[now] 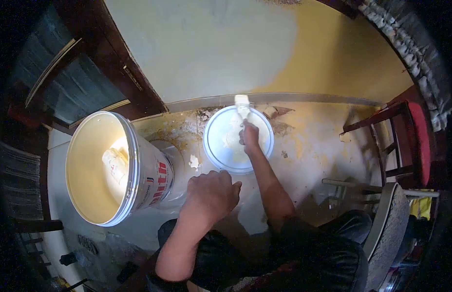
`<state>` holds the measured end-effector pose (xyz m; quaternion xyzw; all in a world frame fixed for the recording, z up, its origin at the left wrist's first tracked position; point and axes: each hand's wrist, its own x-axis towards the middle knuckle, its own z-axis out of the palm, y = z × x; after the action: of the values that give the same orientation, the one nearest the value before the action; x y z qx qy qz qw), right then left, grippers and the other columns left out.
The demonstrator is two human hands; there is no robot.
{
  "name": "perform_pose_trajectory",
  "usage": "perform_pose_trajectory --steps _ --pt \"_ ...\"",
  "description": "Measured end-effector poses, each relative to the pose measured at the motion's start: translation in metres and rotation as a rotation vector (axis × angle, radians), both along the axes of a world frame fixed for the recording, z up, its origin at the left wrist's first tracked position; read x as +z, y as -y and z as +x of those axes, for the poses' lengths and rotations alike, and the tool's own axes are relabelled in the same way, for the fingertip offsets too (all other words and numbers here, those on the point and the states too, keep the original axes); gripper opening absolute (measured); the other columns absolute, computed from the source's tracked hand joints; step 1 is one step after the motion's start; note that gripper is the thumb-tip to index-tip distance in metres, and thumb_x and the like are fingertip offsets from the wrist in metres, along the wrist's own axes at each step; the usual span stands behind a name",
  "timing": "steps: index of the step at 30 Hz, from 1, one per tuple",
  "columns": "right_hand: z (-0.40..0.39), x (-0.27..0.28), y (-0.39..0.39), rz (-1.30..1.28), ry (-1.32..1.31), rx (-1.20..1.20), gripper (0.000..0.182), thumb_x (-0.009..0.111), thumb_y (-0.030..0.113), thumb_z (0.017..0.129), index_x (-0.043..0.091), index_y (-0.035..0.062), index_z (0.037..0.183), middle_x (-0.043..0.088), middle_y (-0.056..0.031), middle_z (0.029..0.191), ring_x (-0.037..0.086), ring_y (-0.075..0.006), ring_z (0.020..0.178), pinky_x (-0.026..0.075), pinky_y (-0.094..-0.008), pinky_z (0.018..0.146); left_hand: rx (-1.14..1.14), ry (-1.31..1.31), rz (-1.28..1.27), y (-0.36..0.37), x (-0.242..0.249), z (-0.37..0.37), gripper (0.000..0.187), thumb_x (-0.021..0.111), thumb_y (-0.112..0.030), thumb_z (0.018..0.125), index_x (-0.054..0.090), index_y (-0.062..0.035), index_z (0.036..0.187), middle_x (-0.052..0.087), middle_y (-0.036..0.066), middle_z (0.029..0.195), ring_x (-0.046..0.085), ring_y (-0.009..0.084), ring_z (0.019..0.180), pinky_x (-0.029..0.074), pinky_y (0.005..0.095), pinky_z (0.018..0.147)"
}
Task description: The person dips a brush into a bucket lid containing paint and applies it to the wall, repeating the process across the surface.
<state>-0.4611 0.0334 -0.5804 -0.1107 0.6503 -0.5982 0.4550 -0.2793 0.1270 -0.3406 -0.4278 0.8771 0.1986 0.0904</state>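
In front of me is a round white lid (218, 138) with whitish paste smeared on it. My right hand (249, 135) grips a putty knife (242, 102) over the lid. Its broad end is white, blurred and points toward the wall, near the lid's far rim. Nearer to me, my left hand (211, 194) is held with its back up and its fingers curled under, so whatever they may hold is hidden. A large white bucket (148, 175) with red lettering tilts to the left, its mouth facing me. A pale lump of paste (116, 163) sits inside it.
Behind the lid stands a wall (201, 48), part greyish-white and part yellow. A dark door (84, 73) is at the upper left. On the right are a red-seated chair (418, 141) and a grey padded chair (389, 224). The floor (309, 146) is stained and flaked.
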Motion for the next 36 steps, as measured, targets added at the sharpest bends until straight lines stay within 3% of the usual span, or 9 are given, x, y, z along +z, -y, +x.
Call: perform_pose_trajectory --steps 7,10,13,17,19,25,31,34,36 --pt "0.016 0.018 0.033 -0.002 0.088 0.072 0.024 0.048 0.030 0.085 0.049 0.0079 0.077 0.037 0.0015 0.048 0.029 -0.0065 0.034 0.020 -0.0213 0.030 0.022 0.023 0.053 0.002 0.002 0.001 0.034 0.049 -0.033 0.082 0.059 -0.0005 0.080 0.061 0.017 0.074 0.061 0.0315 0.071 0.047 0.0405 0.068" --pt "0.013 0.056 0.042 -0.169 -0.205 0.071 0.025 0.049 0.030 0.085 0.050 0.0071 0.076 0.038 0.0014 0.048 0.029 -0.0062 0.035 0.020 -0.0216 0.030 -0.014 -0.035 -0.020 0.000 -0.005 0.006 0.042 0.048 -0.039 0.083 0.058 0.0002 0.074 0.059 0.020 0.070 0.060 0.0340 0.067 0.048 0.0440 0.063" --pt "0.014 0.106 0.019 -0.291 -0.156 0.086 0.025 0.049 0.029 0.085 0.051 0.0068 0.075 0.039 0.0014 0.049 0.031 -0.0057 0.035 0.020 -0.0202 0.030 0.014 -0.063 -0.031 0.000 -0.004 0.008 0.041 0.048 -0.039 0.084 0.058 0.0005 0.074 0.059 0.020 0.071 0.060 0.0339 0.067 0.048 0.0442 0.064" --pt "0.017 0.059 0.020 -0.360 -0.313 0.070 0.028 0.048 0.032 0.085 0.052 0.0056 0.074 0.042 -0.0005 0.049 0.035 -0.0083 0.037 0.026 -0.0237 0.033 0.018 -0.014 0.049 0.003 0.000 0.006 0.040 0.047 -0.038 0.084 0.057 0.0005 0.076 0.059 0.020 0.072 0.060 0.0341 0.068 0.048 0.0443 0.064" --pt "0.021 0.008 0.030 -0.088 -0.510 0.093 0.033 0.047 0.034 0.084 0.052 0.0041 0.072 0.044 -0.0025 0.049 0.041 -0.0114 0.041 0.032 -0.0280 0.040 0.021 -0.024 0.028 0.001 -0.001 0.008 0.040 0.047 -0.038 0.084 0.057 0.0005 0.076 0.059 0.020 0.072 0.060 0.0342 0.069 0.048 0.0443 0.064" --pt "0.028 -0.066 0.022 0.097 -0.612 0.045 0.035 0.046 0.035 0.084 0.053 0.0027 0.072 0.046 -0.0047 0.049 0.045 -0.0143 0.044 0.037 -0.0309 0.047 0.001 -0.044 -0.019 0.001 -0.007 0.011 0.040 0.047 -0.038 0.084 0.056 -0.0001 0.075 0.059 0.019 0.070 0.059 0.0342 0.068 0.047 0.0442 0.063" --pt "0.027 0.004 0.027 0.026 -0.280 0.084 0.032 0.046 0.032 0.085 0.053 0.0028 0.074 0.046 -0.0041 0.050 0.045 -0.0127 0.045 0.036 -0.0274 0.046 0.010 -0.046 -0.009 0.001 -0.004 0.009 0.040 0.048 -0.038 0.084 0.056 -0.0010 0.073 0.058 0.019 0.067 0.059 0.0335 0.064 0.047 0.0439 0.061" --pt "0.029 0.044 0.032 -0.301 -0.789 -0.077 0.028 0.044 0.027 0.087 0.051 0.0028 0.076 0.041 -0.0013 0.051 0.040 -0.0081 0.046 0.032 -0.0237 0.043 0.018 -0.039 -0.033 0.005 -0.005 0.010 0.039 0.048 -0.038 0.084 0.056 -0.0012 0.073 0.058 0.019 0.066 0.059 0.0339 0.063 0.048 0.0438 0.059" --pt "0.033 0.115 0.005 -0.493 -0.657 -0.022 0.025 0.043 0.023 0.089 0.049 0.0028 0.076 0.039 -0.0004 0.053 0.038 -0.0068 0.049 0.031 -0.0237 0.044 0.005 -0.055 -0.023 0.002 -0.002 0.011 0.039 0.048 -0.038 0.083 0.056 -0.0013 0.072 0.058 0.019 0.065 0.059 0.0340 0.063 0.047 0.0437 0.059"
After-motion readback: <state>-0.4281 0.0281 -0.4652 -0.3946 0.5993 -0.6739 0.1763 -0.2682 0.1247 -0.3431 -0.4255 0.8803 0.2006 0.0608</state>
